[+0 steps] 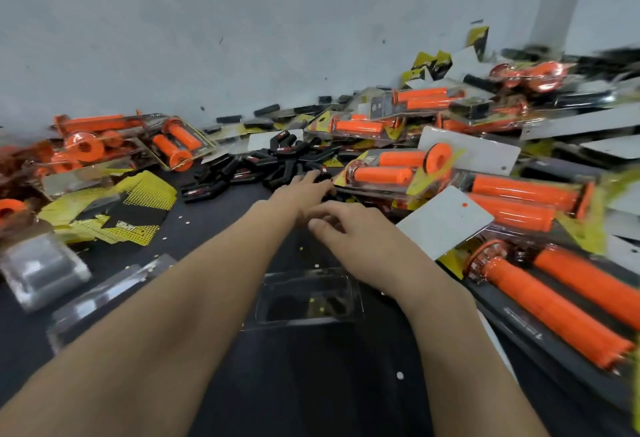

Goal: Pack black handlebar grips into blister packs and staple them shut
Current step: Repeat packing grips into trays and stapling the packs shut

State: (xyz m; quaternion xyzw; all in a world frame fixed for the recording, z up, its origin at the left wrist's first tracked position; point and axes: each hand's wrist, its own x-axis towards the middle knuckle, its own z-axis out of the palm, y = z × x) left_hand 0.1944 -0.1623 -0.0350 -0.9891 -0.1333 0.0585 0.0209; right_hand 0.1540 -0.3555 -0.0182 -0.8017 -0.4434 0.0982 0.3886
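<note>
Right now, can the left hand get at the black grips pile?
Probably yes. The left hand is stretched out with its fingertips at the near edge of the black grips, and nothing lies between them. The orange packs sit just to the right, clear of its path.

Cannot tell whether the left hand (301, 190) holds anything: fingertips lost among the black grips (263, 162). Same for the right hand (356, 235), palm side hidden. Corners of the clear blister pack (308, 301) lost behind the forearms. Smeared and cropped at the right edge, the orange grips (561, 301). Unreadable print on the yellow cards (138, 225).
</note>
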